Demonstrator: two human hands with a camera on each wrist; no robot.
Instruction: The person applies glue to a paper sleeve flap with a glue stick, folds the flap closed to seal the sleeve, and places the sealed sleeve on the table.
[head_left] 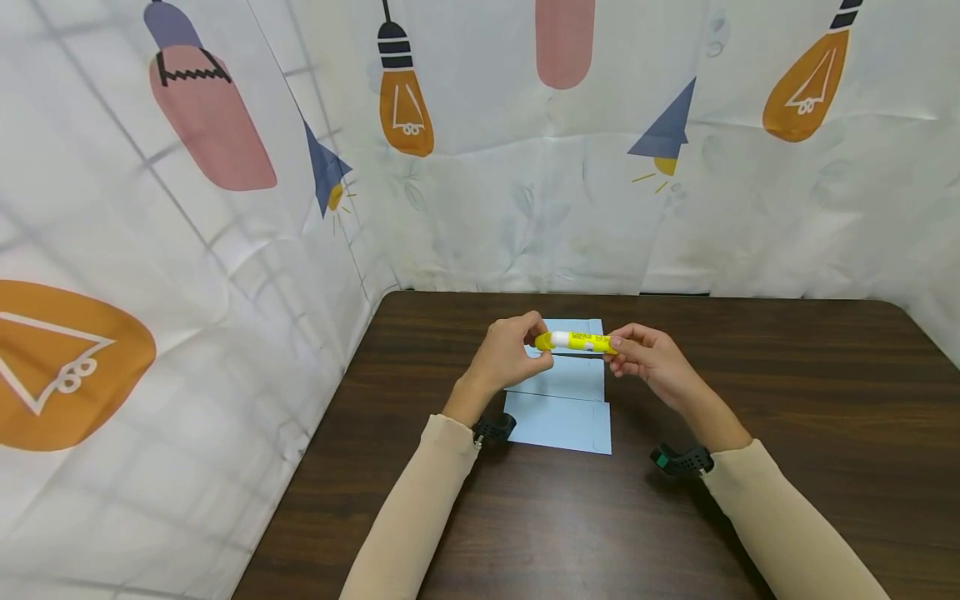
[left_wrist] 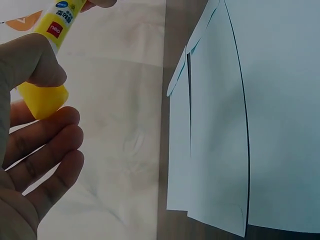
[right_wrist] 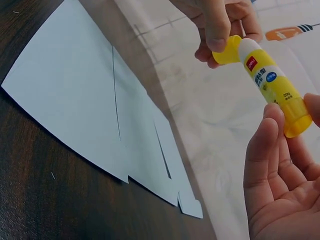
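A yellow and white glue stick (head_left: 585, 341) is held level above the table between both hands. My left hand (head_left: 506, 354) pinches its yellow cap (left_wrist: 45, 100) between thumb and fingers. The other end, with a clear yellow base (right_wrist: 296, 117), is gripped by the thumb and fingertips of my right hand (head_left: 656, 362). White barrel shows right beside the cap in the right wrist view. Below the hands lies pale blue paper (head_left: 558, 425), in panels divided by dark lines; its far part is partly hidden by the hands and the glue stick.
The paper rests on a dark wood-grain table (head_left: 787, 400) with rounded far corners. White cloth (head_left: 510, 208) printed with lamps and bulbs hangs behind it and along the left side. Dark bands (head_left: 682, 460) are worn on both wrists.
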